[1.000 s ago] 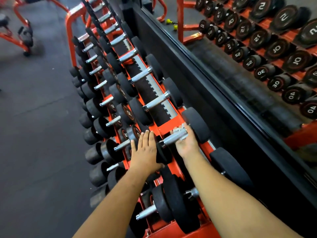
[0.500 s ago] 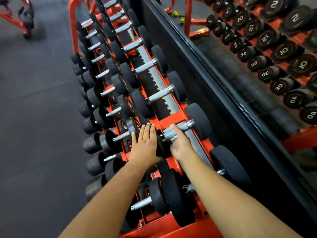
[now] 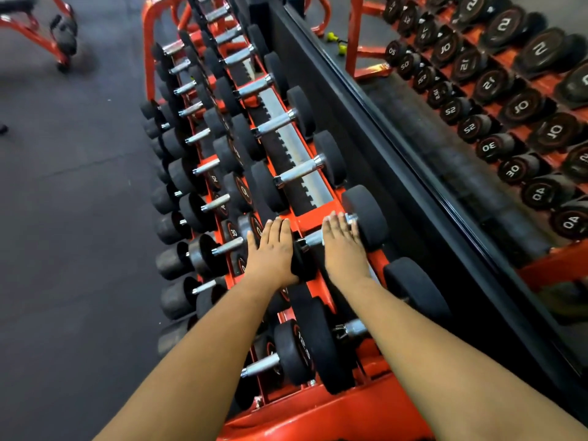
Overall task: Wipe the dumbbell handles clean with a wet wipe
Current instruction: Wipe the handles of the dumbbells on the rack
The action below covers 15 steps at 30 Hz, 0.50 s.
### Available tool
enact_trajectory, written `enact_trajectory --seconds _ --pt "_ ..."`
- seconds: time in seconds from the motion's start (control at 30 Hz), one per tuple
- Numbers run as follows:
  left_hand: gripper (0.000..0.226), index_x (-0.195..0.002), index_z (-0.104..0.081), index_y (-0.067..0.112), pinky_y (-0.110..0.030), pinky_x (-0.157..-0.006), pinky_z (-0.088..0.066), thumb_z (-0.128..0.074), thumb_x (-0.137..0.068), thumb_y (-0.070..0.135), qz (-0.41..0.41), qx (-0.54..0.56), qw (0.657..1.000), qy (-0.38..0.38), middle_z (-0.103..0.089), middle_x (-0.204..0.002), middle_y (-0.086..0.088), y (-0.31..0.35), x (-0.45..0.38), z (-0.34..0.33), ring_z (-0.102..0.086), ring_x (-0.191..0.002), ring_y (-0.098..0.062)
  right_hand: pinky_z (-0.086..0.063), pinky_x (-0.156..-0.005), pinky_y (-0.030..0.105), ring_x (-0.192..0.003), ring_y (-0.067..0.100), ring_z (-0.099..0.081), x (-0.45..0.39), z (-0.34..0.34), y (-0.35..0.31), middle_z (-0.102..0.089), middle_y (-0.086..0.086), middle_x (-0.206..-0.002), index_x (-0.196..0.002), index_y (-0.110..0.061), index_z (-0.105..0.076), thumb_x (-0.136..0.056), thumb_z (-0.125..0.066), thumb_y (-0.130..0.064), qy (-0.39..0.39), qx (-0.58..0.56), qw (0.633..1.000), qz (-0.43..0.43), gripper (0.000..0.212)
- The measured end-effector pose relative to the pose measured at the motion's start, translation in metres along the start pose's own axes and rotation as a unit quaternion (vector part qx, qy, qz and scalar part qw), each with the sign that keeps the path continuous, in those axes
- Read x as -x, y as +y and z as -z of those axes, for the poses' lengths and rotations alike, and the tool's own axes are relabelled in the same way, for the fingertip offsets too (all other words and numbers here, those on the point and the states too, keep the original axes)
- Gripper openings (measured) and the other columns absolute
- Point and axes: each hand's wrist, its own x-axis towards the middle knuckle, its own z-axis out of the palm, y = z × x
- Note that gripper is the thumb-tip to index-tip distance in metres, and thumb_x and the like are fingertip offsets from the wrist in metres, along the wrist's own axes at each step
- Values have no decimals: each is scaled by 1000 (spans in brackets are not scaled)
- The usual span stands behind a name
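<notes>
Resting flat on dumbbell handle, R hand fingers straight, L hand flat on its head.

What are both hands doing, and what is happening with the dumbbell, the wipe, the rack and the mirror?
left hand: flat, fingers straight, resting on the dumbbell's near black end.
right hand: laid over the dumbbell handle, fingers straight.
wet wipe: hidden, cannot tell.
dumbbell: lying in the top row.
rack: full of dumbbells.
mirror: reflecting numbered weights.

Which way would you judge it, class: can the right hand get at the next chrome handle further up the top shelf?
Probably yes: the right hand lies on its current handle, and the next handle up lies bare, nothing covering it.
</notes>
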Motion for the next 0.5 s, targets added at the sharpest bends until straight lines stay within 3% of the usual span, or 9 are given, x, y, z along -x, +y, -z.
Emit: enact_trajectory --seconds 0.07,0.17,0.27,0.33,0.4,0.5 --pt "130 -160 13 10 -62 -120 6 -79 -77 47 1 -5 1000 -6 10 -170 -6 1 1 1 12 -157 -24 4 -123 49 -156 25 -2 8 -6 -13 -10 9 -168 -160 -9 -10 -100 -32 -8 -38 22 998 34 64" --pt "118 -160 13 11 -63 -120 5 -74 -83 33 1 10 1000 -20 11 -170 -6 3 3 7 12 -157 -24 3 -123 50 -156 19 -4 11 4 -28 -14 3 -168 -160 -13 -13 -100 -42 -9 -97 -11 988 123 66" --pt "110 -159 16 9 -62 -121 4 -67 -89 22 4 6 1000 -18 16 -170 -7 6 10 8 15 -156 -25 -7 -124 50 -154 19 -17 14 27 -25 -27 2 -165 -159 -17 -24 -97 -41 -5 -136 -42 979 149 65" --pt "105 -159 18 8 -60 -122 3 -63 -92 18 3 1 1000 -8 18 -169 -8 8 15 5 16 -156 -25 -26 -119 49 -143 27 -40 28 35 -13 -45 5 -155 -152 -23 -39 -95 -40 -4 -175 -97 970 140 60" --pt "100 -160 16 9 -57 -124 4 -61 -97 24 9 19 1000 13 17 -170 -7 11 26 1 14 -156 -23 -40 -112 45 -133 29 -51 49 39 0 -55 4 -147 -146 -30 -48 -96 -38 -13 -172 -154 966 114 55" --pt "95 -162 6 12 -52 -125 4 -56 -100 50 0 110 993 34 12 -170 -3 16 53 -3 9 -157 -19 -38 -114 39 -139 20 -46 91 46 17 -50 -1 -151 -149 -27 -49 -99 -41 -10 -105 -253 960 50 53"
